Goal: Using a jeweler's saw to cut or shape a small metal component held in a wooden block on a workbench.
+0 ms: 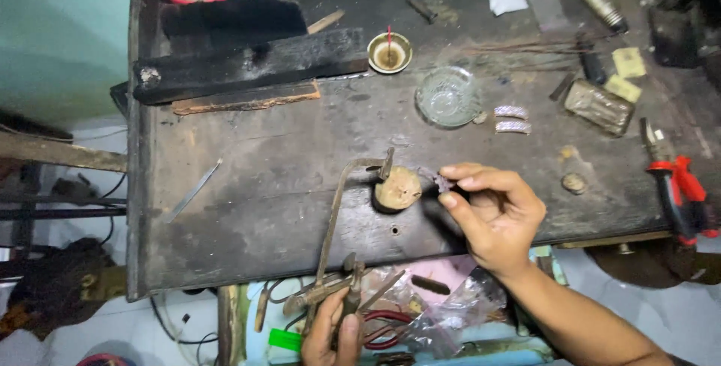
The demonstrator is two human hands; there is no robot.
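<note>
A small dark piece of metal (438, 179) is pinched between thumb and forefinger of the right hand (492, 212) and is held against the round wooden peg (397, 188) that stands at the front edge of the dark, scorched desk (248, 186). The fingers (481, 183) of that hand are closed on the piece, with the rest of the hand clear of the desk. A saw frame (338, 216) is gripped by its handle in the left hand (334, 328), below the desk edge, with its far end reaching up to the peg; those fingers are clenched round the handle.

For a clean cut, the piece is best pressed firmly onto the peg, and the fingertips kept away from the blade's line. The frame is probably best held upright and moved with light, even strokes.

A glass dish (448, 96), a small brass cup (389, 52) and red-handled pliers (676, 186) lie further off on the desk.
</note>
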